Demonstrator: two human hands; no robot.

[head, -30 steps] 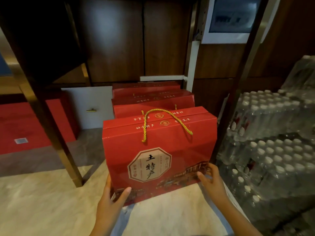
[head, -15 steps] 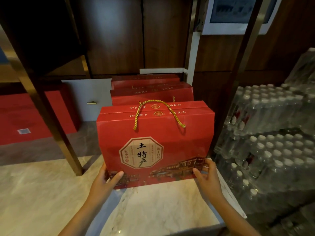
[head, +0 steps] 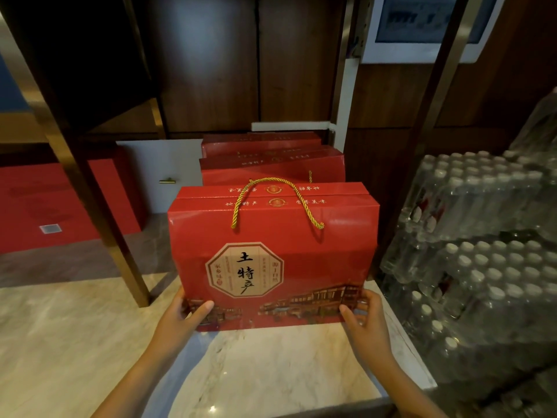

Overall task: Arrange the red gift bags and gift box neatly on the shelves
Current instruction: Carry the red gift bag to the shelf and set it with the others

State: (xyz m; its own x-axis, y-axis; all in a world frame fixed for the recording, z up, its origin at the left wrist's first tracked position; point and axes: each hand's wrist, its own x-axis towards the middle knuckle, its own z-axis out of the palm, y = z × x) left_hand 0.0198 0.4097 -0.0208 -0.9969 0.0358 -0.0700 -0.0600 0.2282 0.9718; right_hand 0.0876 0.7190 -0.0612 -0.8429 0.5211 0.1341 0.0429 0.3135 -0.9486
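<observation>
A red gift box [head: 301, 248] with a gold rope handle [head: 275, 200] and an octagonal label stands upright on the pale marble shelf [head: 271, 366]. My left hand [head: 184, 315] grips its lower left corner, thumb across the front. My right hand [head: 364, 315] holds the lower right corner. Behind it stand two more red gift boxes [head: 271, 170] in a row, their lower parts hidden.
A bronze shelf post [head: 99, 212] rises at the left, another post [head: 428, 116] at the right. Shrink-wrapped packs of water bottles [head: 482, 251] are stacked close on the right. A flat red box [head: 60, 206] lies at far left. Dark wood panels back the shelf.
The front box has shifted slightly away from me toward the boxes behind, with both hands staying on its lower corners.
</observation>
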